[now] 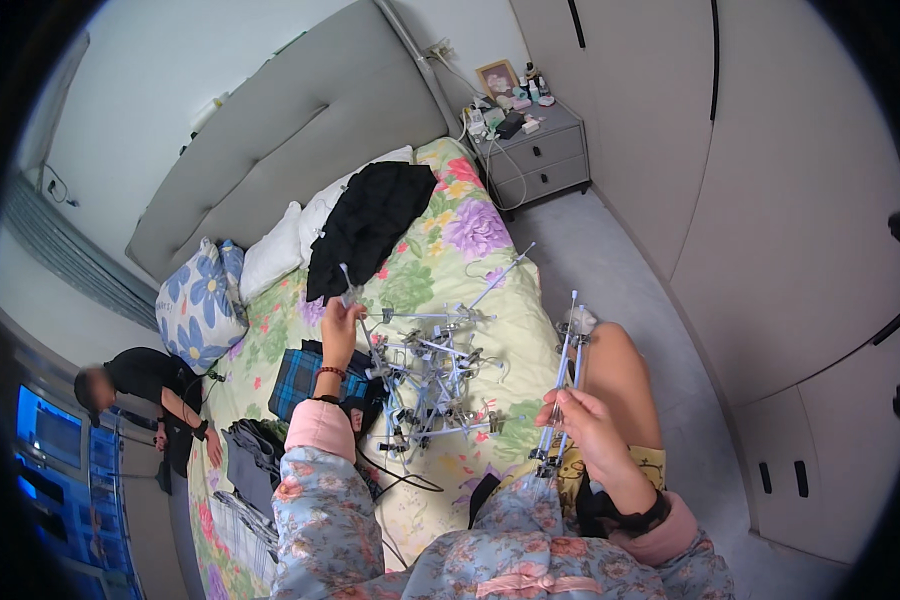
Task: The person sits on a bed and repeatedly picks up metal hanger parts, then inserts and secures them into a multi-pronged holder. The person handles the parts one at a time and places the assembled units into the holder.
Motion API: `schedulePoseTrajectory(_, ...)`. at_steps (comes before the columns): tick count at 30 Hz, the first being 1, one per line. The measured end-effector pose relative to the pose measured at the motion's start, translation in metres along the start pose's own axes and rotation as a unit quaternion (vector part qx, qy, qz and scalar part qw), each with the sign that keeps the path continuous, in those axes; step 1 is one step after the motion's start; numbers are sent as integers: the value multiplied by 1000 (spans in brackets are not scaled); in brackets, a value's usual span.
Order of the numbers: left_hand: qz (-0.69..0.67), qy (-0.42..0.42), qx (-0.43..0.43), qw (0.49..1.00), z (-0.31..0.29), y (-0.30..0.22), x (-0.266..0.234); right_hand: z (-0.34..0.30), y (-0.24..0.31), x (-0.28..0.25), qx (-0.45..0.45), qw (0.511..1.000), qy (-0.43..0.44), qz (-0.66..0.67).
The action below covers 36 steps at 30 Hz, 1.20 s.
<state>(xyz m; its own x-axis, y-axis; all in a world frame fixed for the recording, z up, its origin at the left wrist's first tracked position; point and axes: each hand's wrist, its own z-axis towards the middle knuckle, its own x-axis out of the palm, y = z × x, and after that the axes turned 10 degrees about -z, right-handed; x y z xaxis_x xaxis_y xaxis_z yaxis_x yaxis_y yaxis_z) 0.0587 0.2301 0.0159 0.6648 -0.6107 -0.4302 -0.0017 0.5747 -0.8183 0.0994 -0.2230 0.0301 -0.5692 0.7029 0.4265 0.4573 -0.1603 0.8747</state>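
My left hand (338, 328) is raised over the bed and grips one pale blue clip hanger (350, 282) by its end. A tangled heap of several pale blue clip hangers (432, 375) with metal clips lies on the floral bedspread (440, 255) just right of that hand. My right hand (582, 425) holds a pair of clip hangers (566, 380) upright above my bare knee (620, 365). Both arms wear floral sleeves with pink cuffs.
A black garment (368, 225) lies near the white pillows (280, 250). A dark plaid cloth (305, 378) and folded clothes (250, 455) lie at left. Another person (155, 390) sits at the bed's left side. A grey nightstand (532, 150) stands by the wardrobe (770, 200).
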Motion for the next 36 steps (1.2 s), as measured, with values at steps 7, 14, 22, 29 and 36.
schedulePoseTrajectory(7, 45, 41, -81, 995, -2, -34, -1, -3, -1, 0, -11, 1000, 3, 3)
schedulePoseTrajectory(14, 243, 285, -55, 925, -47, -42, 25, -6, -2, 1, -24, 1000, 11, 3)
schedulePoseTrajectory(22, 12, 310, -280, 909, -84, -43, 44, -11, -2, 3, -25, 1000, 13, -2)
schedulePoseTrajectory(29, -307, 136, -267, 903, -91, -139, 40, -10, 0, 10, -29, 999, 24, -18)
schedulePoseTrajectory(36, -369, 197, -306, 855, -126, -183, 86, -11, 4, 15, -25, 997, 67, -37)
